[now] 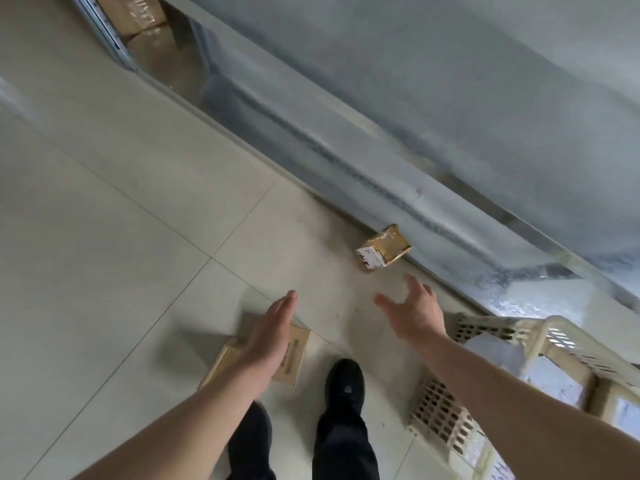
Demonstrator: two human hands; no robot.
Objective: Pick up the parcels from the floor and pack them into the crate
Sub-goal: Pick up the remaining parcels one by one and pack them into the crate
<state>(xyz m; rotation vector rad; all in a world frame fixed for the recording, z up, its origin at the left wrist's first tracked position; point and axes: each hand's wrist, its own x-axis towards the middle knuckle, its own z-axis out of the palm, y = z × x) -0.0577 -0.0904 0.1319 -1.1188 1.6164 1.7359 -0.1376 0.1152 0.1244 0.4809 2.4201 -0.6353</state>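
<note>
While both bare arms reached forward over the pale tiled floor (104, 202), neither hand held anything; the left hand (273, 327) was flat, its fingers pressed together and pointing away from the body, and it hovered above a flat brown cardboard parcel (294, 355) that lay on the tiles just ahead of the left foot; whether the palm touched that parcel could not be told, since the hand covered much of it. The right hand (415, 310) was spread wide, fingers splayed and empty, stretched toward a small brown tape-wrapped cardboard parcel with a white label on its near end (382, 247); that small parcel sat on the floor against the base of a long grey metal wall panel (381, 98), near the fingertips but apart from them. A cream perforated plastic crate (446, 414) stood on the floor at the right, just beside the right forearm; inside it lay what seemed to be several parcels, pale grey and brown, though blur made them hard to tell apart. Two black shoes (344, 386) and dark trouser legs showed at the bottom between the arms, the right shoe set ahead of the left and close to the crate's near corner. Far up at the left, brown cardboard boxes (145, 32) showed beyond the wall panel's end.
</note>
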